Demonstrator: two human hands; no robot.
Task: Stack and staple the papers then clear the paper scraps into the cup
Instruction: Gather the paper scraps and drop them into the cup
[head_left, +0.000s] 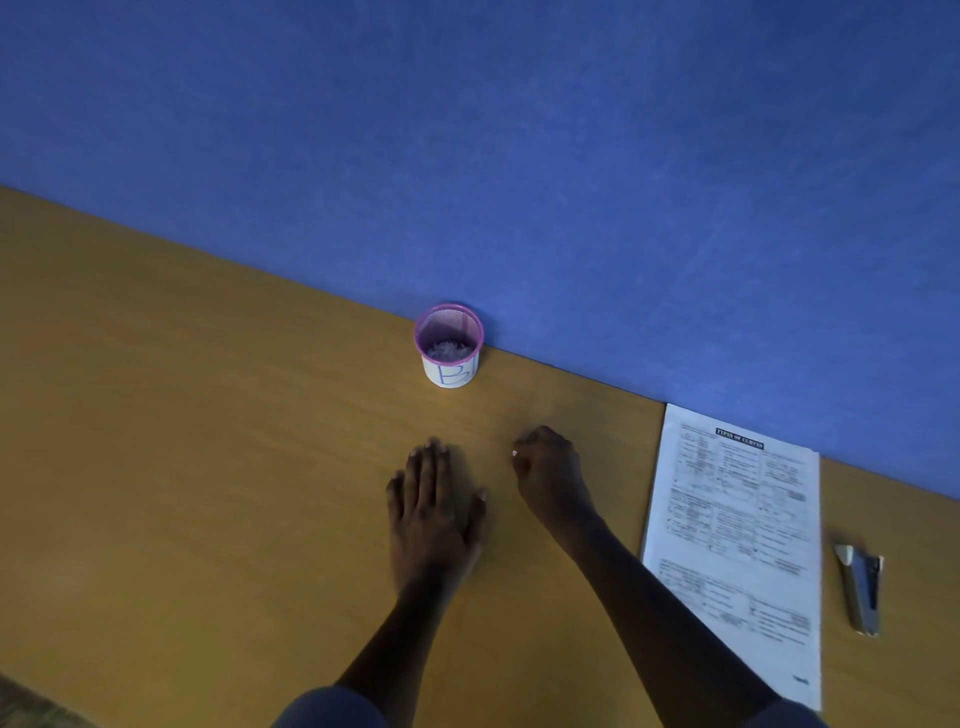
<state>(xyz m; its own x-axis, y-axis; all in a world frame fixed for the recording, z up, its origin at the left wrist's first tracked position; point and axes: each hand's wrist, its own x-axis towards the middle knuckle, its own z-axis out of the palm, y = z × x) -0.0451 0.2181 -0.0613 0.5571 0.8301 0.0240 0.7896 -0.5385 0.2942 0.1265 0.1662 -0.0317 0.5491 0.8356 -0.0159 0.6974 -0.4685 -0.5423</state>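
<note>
Two hands work the worktop (208, 415): left hand (434, 499) flat and spread, right hand (548, 475) pinched shut, perhaps on a scrap; cup (449, 345) at eleven o'clock, slightly nearer the right.

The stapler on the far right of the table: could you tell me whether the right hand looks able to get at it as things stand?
Probably yes. The stapler lies in the open beyond the papers, nothing on it; the right hand would only pass over the flat sheets.
</note>
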